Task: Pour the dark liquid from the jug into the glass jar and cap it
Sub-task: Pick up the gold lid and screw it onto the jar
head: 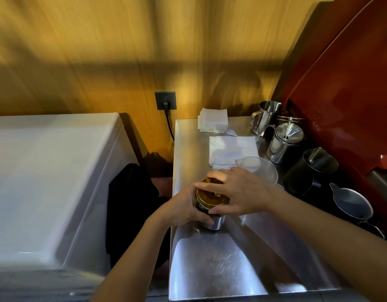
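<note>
The left hand wraps around the side of a glass jar that stands on the brushed steel counter, fingers closed on its wall. The right hand lies over the jar's round gold metal lid, fingertips and thumb gripping the rim; the lid sits on the jar's mouth, and whether it is fully seated cannot be told. Just beyond the right hand sits a clear plastic jug with a spout, partly hidden by the knuckles. To the right of that hand stand a steel pitcher and a black pitcher. Farther off lie a folded white cloth and a stack of white napkins, with a lidded steel pot and a steel milk pitcher beside them.
</note>
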